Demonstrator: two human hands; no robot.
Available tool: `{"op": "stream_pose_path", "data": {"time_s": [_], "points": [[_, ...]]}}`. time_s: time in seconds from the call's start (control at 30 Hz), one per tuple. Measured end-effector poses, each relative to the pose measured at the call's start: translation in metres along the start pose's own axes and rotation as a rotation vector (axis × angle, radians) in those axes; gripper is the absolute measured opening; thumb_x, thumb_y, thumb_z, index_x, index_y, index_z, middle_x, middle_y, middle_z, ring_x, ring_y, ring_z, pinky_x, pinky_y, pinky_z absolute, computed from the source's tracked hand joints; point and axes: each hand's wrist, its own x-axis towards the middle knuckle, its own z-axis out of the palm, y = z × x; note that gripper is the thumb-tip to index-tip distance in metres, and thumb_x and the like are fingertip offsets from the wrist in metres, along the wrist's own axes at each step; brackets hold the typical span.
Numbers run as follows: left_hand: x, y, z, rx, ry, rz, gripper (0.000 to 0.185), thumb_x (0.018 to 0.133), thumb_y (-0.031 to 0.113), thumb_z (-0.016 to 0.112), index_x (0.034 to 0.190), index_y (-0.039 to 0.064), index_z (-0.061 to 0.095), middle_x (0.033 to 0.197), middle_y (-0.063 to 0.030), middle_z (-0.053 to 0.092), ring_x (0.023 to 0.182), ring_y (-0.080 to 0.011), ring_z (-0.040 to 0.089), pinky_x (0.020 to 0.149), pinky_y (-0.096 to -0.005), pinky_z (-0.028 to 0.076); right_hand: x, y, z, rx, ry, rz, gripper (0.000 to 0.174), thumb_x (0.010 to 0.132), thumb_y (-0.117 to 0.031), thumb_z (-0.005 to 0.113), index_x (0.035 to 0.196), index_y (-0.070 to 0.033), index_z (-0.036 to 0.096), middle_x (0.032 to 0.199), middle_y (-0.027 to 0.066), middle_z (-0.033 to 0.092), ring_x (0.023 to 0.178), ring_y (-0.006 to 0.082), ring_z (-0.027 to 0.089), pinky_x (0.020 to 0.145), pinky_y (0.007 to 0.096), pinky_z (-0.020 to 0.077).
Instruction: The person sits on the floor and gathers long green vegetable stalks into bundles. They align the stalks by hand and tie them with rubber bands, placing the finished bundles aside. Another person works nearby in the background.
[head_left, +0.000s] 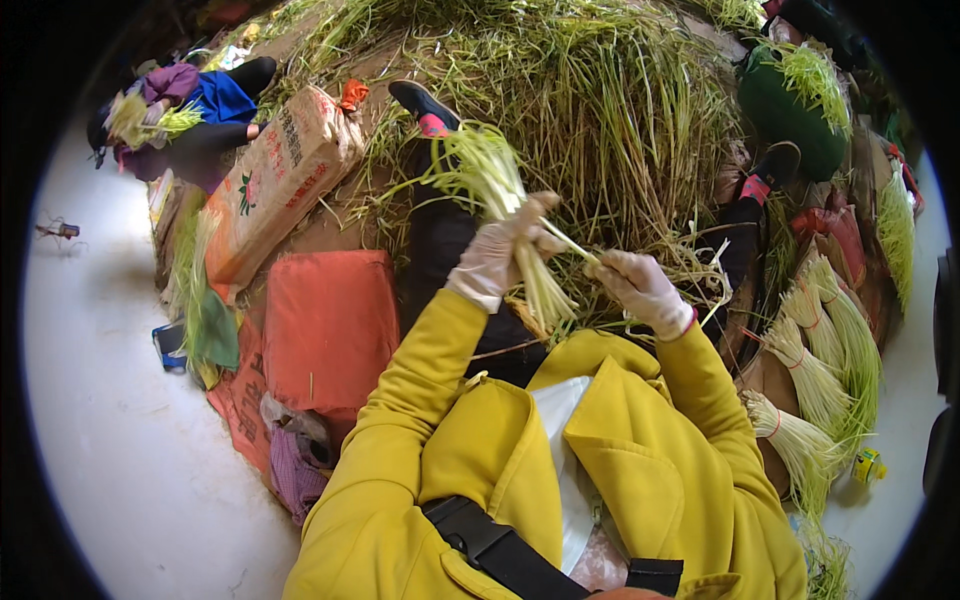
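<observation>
My left hand (501, 251), in a thin whitish glove, is closed around a bunch of pale green stalks (499, 176). The leafy ends of the bunch point up and away from me, and its whitish ends hang down towards my lap. My right hand (637, 285), gloved too, stands to the right of it and pinches the end of a thin pale stalk (568, 238) that runs across to my left hand. Just beyond both hands, a big heap of loose green and yellowed stalks (622, 112) lies between my outstretched legs.
To the left are a red block-shaped bundle (334, 326) and a printed woven sack (281, 180). Several tied bunches of pale stalks (806, 367) lie at the right, near a small yellow bottle (868, 466). Another person (176, 112) holds stalks at the upper left. A dark green bundle (791, 112) stands upper right.
</observation>
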Motion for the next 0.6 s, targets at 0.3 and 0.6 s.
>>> {"op": "stream_pose_path", "data": {"time_s": [0.3, 0.6], "points": [[-0.001, 0.016, -0.031, -0.107, 0.202, 0.133, 0.019, 0.085, 0.025, 0.061, 0.077, 0.008, 0.057, 0.047, 0.0056, 0.044, 0.053, -0.0148, 0.057, 0.077, -0.0433, 0.055, -0.026, 0.031, -0.049, 0.335, 0.017, 0.104, 0.019, 0.085, -0.012, 0.061, 0.101, -0.001, 0.064, 0.080, -0.0025, 0.059, 0.066, 0.0050, 0.049, 0.056, 0.0189, 0.0397], [-0.006, 0.043, -0.031, -0.159, 0.207, 0.171, 0.023, 0.089, 0.029, 0.056, 0.076, 0.010, 0.057, 0.046, 0.0048, 0.041, 0.059, -0.0162, 0.059, 0.072, -0.0406, 0.056, -0.049, 0.080, -0.129, -0.928, 0.402, 0.458, 0.038, 0.081, -0.017, 0.063, 0.117, -0.008, 0.057, 0.108, 0.0116, 0.059, 0.098, 0.0267, 0.056, 0.084, 0.0360, 0.0449]]}}
